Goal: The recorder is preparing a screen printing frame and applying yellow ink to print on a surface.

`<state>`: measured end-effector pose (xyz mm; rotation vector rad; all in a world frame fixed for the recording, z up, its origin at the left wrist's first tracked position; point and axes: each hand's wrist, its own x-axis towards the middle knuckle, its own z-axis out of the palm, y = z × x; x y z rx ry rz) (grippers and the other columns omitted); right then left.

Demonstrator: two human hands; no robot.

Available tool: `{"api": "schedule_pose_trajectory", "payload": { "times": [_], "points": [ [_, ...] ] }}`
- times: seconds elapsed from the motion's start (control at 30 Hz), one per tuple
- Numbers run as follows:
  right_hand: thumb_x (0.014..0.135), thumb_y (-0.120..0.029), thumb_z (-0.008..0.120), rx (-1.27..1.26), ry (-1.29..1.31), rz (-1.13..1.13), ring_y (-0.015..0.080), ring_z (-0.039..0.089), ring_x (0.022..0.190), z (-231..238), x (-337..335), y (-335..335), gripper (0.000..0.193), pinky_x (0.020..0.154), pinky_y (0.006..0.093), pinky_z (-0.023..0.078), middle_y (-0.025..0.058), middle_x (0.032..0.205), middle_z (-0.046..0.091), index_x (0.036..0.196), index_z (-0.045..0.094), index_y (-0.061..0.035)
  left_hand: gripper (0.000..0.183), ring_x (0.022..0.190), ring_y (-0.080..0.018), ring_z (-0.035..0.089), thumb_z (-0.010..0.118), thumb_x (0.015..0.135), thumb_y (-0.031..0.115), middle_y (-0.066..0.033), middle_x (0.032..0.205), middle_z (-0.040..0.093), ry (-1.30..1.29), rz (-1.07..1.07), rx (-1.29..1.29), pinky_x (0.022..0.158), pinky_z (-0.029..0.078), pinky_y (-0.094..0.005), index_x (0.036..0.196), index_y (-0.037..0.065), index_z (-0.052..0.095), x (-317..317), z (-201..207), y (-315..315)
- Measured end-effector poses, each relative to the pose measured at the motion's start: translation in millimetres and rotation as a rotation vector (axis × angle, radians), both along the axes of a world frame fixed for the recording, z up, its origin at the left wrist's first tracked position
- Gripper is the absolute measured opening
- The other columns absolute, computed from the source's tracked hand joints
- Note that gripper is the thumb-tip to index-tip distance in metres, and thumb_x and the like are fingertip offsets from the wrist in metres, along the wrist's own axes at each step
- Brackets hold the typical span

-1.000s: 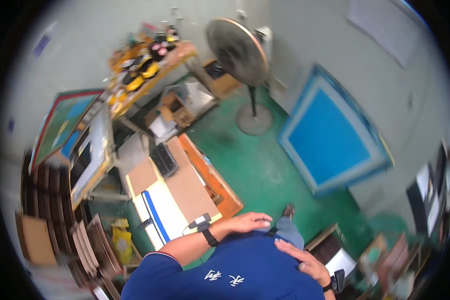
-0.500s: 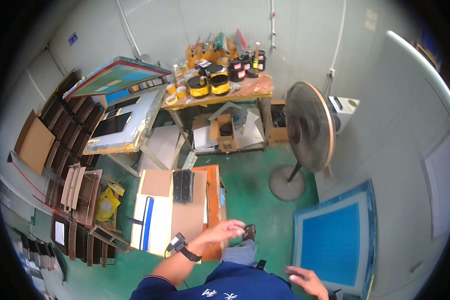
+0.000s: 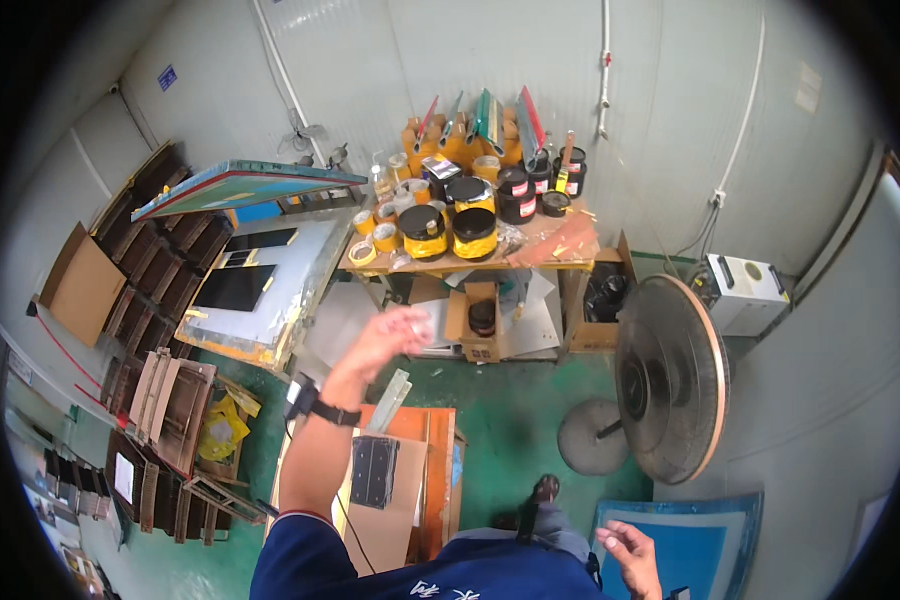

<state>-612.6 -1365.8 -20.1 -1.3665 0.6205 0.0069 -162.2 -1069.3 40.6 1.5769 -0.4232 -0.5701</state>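
Note:
My left hand [image 3: 390, 335] is raised in front of me, blurred, fingers loosely apart, holding nothing; a black watch [image 3: 315, 405] sits on its wrist. It hovers above a low orange table [image 3: 435, 460] that carries brown cardboard sheets [image 3: 395, 500] and a black rectangular pad [image 3: 373, 470]. My right hand [image 3: 630, 555] hangs low at my side, fingers loosely curled and empty, above a blue framed screen [image 3: 690, 535] lying on the green floor.
A wooden bench [image 3: 560, 245] against the wall bears several yellow and black ink tubs and squeegees. A large printing frame [image 3: 245, 185] stands tilted open at left. A standing fan [image 3: 670, 380] is at right, with a white box unit [image 3: 745, 290] behind. Wooden frames [image 3: 170, 410] stack at left.
My view has swung from the blue screen and fan towards the bench and wall. My left hand has lifted from my body up into the air; my right hand dropped lower.

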Motion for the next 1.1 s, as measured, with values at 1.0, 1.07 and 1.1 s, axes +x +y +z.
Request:
{"api": "schedule_pose_trajectory", "payload": {
  "times": [1.0, 1.07, 1.1],
  "points": [
    [0.085, -0.045, 0.069, -0.128, -0.377, -0.266, 0.0339, 0.056, 0.115, 150.2, 291.4, -102.9, 0.080, 0.101, 0.0431, 0.041, 0.0264, 0.123, 0.057, 0.135, 0.041, 0.0113, 0.015, 0.068, -0.0097, 0.062, 0.061, 0.088, 0.012, -0.0030, 0.083, 0.067, -0.334, 0.271, 0.225, 0.059, 0.048, -0.0221, 0.098, 0.002, 0.066, 570.6, 28.6, -233.7],
    [0.085, -0.045, 0.069, -0.132, -0.310, -0.266, 0.0325, 0.056, 0.115, 157.3, 323.9, -99.4, 0.079, 0.101, 0.0418, 0.041, 0.0250, 0.123, 0.058, 0.135, 0.043, 0.0099, 0.015, 0.068, -0.0110, 0.063, 0.061, 0.087, 0.013, -0.0042, 0.084, 0.068, -0.390, 0.200, 0.314, 0.059, 0.048, -0.0229, 0.096, 0.002, 0.067, 599.7, 21.6, -248.9],
    [0.085, -0.046, 0.068, -0.122, -0.306, -0.282, 0.0321, 0.056, 0.115, 158.2, 338.6, -98.1, 0.079, 0.101, 0.0417, 0.041, 0.0243, 0.124, 0.058, 0.136, 0.042, 0.0092, 0.016, 0.068, -0.0113, 0.064, 0.062, 0.085, 0.014, -0.0051, 0.081, 0.069, -0.402, 0.226, 0.329, 0.059, 0.050, -0.0255, 0.094, 0.002, 0.068, 611.8, 18.4, -255.6]
  ]
}}
